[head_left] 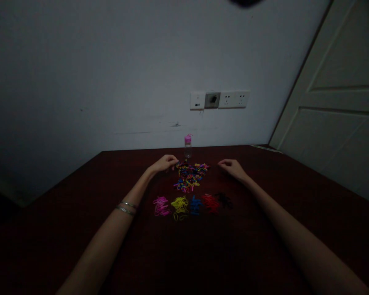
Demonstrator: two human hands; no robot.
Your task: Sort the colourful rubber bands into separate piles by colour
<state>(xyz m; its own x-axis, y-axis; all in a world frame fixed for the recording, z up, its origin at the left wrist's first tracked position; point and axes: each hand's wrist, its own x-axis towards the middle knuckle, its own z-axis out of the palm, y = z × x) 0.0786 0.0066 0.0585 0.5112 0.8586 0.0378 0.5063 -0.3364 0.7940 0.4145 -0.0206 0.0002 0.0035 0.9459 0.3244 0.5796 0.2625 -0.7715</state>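
So there's this messy mixed pile (pixel 189 176) of little stretchy-looking bands, all pink, yellow, blue and red, mid-table (pixel 135 241). Nearer the person sit single-colour bunches: pink (pixel 161 206), yellow (pixel 180 205), blue (pixel 195 205), red (pixel 210 203), plus a super dark one (pixel 224 200). Left hand (pixel 167 163) is at the pile's left edge, fingers bunched narrow, can't tell if it's got a band. Right hand (pixel 230 167)'s just off the right side, fingers curled close together.

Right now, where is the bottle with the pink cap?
In the head view, the bottle stands near centre, behind the mixed multicoloured pile, right of the left hand.
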